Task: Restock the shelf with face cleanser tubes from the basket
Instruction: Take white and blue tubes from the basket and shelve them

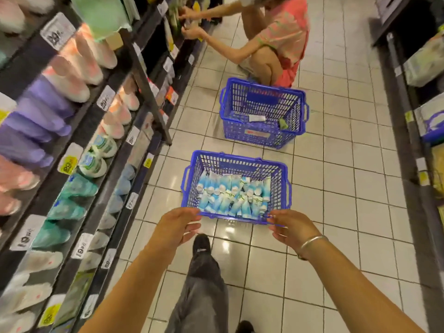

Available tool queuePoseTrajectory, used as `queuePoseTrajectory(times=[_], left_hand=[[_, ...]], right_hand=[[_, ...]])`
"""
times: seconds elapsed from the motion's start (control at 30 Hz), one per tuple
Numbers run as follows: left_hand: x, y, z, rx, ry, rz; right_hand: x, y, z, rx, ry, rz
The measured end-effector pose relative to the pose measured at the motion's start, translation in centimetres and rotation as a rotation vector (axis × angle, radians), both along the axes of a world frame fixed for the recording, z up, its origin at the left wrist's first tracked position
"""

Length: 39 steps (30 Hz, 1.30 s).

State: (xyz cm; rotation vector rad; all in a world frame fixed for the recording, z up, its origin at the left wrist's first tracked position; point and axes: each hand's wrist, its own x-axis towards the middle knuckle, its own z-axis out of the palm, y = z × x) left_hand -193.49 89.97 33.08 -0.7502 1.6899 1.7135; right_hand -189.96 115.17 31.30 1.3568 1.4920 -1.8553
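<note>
A blue plastic basket (192,179) sits low over the tiled floor in front of me, holding several blue-and-white face cleanser tubes (234,195) lying in a heap. My left hand (179,224) is at the left end of the basket's near rim, which runs between its thumb and fingers. My right hand (292,228), with a metal bangle on the wrist, holds the right end of that rim the same way. The shelf (79,145) on my left carries rows of tubes in pink, purple, teal and white, with price tags along its edges.
A second blue basket (300,111), almost empty, stands further down the aisle. A crouching person (278,37) behind it reaches into the left shelving. Another shelf (418,97) lines the right side. My leg and shoe (201,246) are below the basket.
</note>
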Motion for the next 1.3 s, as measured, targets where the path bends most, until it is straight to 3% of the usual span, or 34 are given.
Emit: queuePoseTrajectory(times=[0.17,0.3,0.57,0.87,1.1,1.3], left_hand=[[-8.5,-0.4,-6.3,-0.048,-0.098,-0.031],[-13.3,0.7,-13.3,-0.133,-0.159,-0.061],[-19.1,6.5,-29.8,-0.092,-0.289,-0.054],[-22.2,11.7,-49.3,-0.483,-0.096,-0.347],[-23.4,15.2,-56.2,-0.64,-0.039,-0.499],[-24.7,17.3,-57.6,-0.822,-0.111,-0.901]], right_hand=[[-7.8,0.7,-7.4,0.047,-0.112,-0.118],[-12.1,0.6,-15.0,-0.036,-0.158,-0.193],[-17.0,2.7,-31.0,0.031,-0.226,-0.026],[-20.5,5.0,-47.1,0.135,-0.133,0.163],[-21.6,5.4,-53.8,0.289,-0.061,0.328],[-23.5,3.3,-55.5,0.334,-0.027,0.385]])
